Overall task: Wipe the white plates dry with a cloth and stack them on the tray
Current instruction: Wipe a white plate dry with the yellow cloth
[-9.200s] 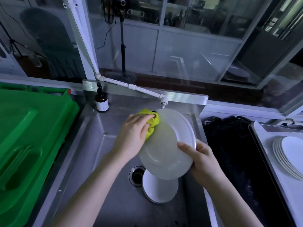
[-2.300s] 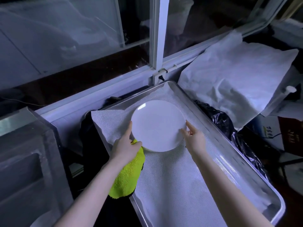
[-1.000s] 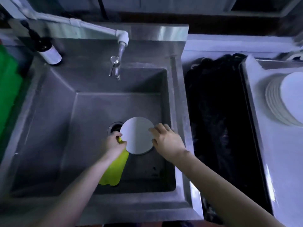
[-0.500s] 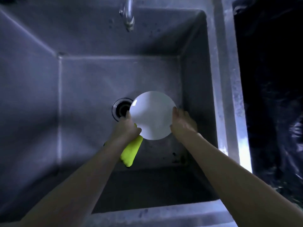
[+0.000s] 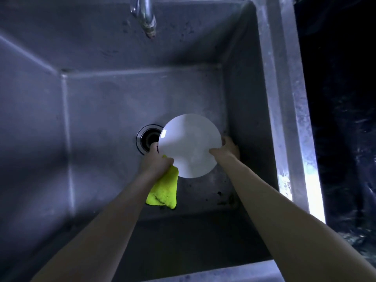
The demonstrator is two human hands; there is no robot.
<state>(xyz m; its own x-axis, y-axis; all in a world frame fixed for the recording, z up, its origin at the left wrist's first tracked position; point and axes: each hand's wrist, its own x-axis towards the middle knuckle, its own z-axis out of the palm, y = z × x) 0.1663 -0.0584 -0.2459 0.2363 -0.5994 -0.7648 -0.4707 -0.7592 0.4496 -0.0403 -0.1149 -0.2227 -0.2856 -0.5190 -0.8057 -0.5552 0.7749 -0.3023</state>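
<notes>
Plate point(image 5: 189, 145) between left hand point(image 5: 155, 162), right hand point(image 5: 231, 148)

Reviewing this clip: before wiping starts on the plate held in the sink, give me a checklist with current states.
1. Plate gripped at both sides by left hand and right hand: ok.
2. Cloth held in left hand: ok.
3. Cloth on the plate's face: not ok, it hangs below the hand.
4. Plate lifted off the sink floor: cannot tell.
5. Plate dry: cannot tell.
6. Tray in view: not ok.
</notes>
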